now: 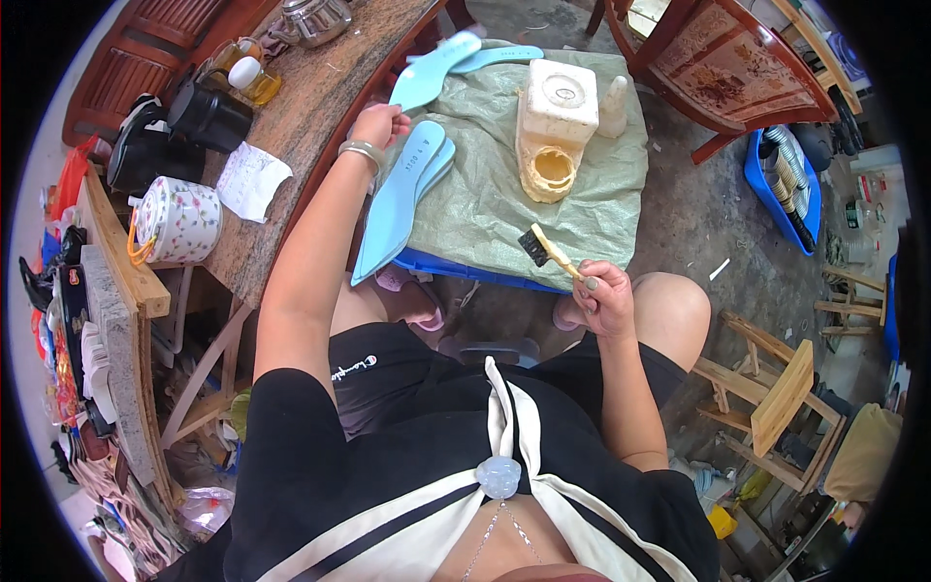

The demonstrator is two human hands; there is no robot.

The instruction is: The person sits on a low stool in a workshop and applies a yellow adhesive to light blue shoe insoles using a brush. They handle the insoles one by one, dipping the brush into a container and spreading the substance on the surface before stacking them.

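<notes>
My left hand (380,126) is closed on the pointed end of a light blue insole (427,76) at the far left of the cloth-covered work surface. Partly beneath that insole lies another blue insole (499,56). A small stack of blue insoles (400,199) rests nearer to me, below the left hand. Raised over the near edge, my right hand (606,296) grips a brush (543,250) by its pale yellow handle, the dark bristles pointing up and left. Beyond it stands a white plastic container (560,102) with a yellowish crust around its round opening.
A greenish woven sheet (475,213) covers the work surface. To the left runs a stone-topped table (325,92) bearing a floral pot (179,221), a paper (252,182) and a metal kettle (312,21). On the right are a wooden chair (742,68), a blue basket (784,189) and a wooden stool (781,398).
</notes>
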